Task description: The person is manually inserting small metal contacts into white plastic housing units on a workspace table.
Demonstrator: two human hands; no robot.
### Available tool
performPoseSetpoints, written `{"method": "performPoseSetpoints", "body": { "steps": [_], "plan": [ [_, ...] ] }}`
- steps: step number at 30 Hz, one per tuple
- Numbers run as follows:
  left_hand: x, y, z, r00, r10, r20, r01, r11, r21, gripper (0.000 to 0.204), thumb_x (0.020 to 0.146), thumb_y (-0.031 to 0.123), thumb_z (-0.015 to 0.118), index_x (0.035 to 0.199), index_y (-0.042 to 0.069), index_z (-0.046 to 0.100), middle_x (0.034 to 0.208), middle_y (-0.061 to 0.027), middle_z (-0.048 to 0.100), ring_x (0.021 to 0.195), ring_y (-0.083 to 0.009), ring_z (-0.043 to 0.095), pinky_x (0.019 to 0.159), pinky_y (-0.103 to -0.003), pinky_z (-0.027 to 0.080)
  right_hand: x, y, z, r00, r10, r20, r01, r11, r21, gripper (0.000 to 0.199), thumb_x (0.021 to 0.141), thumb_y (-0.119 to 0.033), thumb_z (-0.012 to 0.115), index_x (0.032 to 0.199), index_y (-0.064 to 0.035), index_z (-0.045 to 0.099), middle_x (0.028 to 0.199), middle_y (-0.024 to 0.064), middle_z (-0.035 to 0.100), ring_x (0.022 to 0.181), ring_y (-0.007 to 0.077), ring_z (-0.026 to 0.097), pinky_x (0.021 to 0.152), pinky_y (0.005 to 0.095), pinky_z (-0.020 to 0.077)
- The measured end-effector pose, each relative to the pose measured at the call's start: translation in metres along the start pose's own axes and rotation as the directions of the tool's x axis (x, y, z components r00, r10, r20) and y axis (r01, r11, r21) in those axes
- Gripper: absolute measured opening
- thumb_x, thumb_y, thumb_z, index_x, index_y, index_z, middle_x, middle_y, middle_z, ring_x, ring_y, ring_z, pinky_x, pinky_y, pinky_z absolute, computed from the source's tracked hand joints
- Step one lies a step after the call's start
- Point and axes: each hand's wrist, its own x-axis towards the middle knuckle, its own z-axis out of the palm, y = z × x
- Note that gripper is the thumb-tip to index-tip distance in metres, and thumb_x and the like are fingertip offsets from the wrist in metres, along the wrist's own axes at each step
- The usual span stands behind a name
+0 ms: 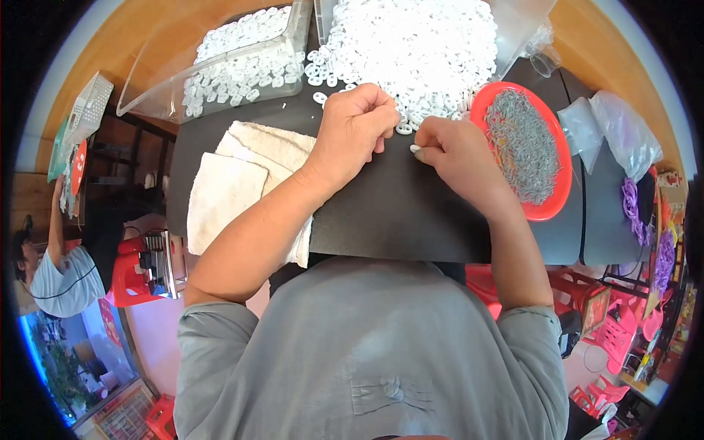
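My left hand (357, 123) is curled over the black mat (396, 213), its fingertips pinching a small white plastic ring (403, 129) at the near edge of a big heap of white rings (418, 51). My right hand (458, 154) sits just to its right, fingers closed on another small white piece (415, 149). The two hands almost touch. A red dish (555, 192) full of thin grey metal clips lies right beside my right hand.
A clear plastic tub (242, 62) of white rings stands at the back left. A folded white towel (235, 183) lies left of the mat. Clear plastic bags (609, 125) lie at the right. Another person (55, 271) sits at far left.
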Motion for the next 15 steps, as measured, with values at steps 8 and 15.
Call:
{"method": "performPoseSetpoints", "body": {
  "steps": [8,15],
  "plan": [
    [0.000,-0.003,-0.001,0.998,-0.018,0.059,0.015,0.999,0.051,0.013,0.084,0.016,0.060,0.079,0.004,0.062,0.065,-0.0007,0.058,0.052,-0.0064,0.051,0.043,-0.021,0.039,0.004,-0.011,-0.003,0.981,0.077,-0.178,-0.002,0.923,0.384,0.013,0.091,-0.012,0.062,0.097,-0.0012,0.064,0.073,-0.0020,0.057,0.068,0.0057,0.049,0.060,0.0223,0.0410],
    [-0.001,0.000,0.001,0.992,-0.031,0.120,0.024,0.998,0.056,0.015,0.088,0.018,0.062,0.082,0.003,0.062,0.066,-0.0010,0.057,0.053,-0.0063,0.051,0.043,-0.021,0.040,0.003,-0.007,-0.003,0.986,0.039,-0.164,0.027,0.925,0.380,0.013,0.092,-0.015,0.060,0.096,-0.0027,0.064,0.074,-0.0029,0.057,0.066,0.0045,0.050,0.056,0.0203,0.0388]
  ]
}}
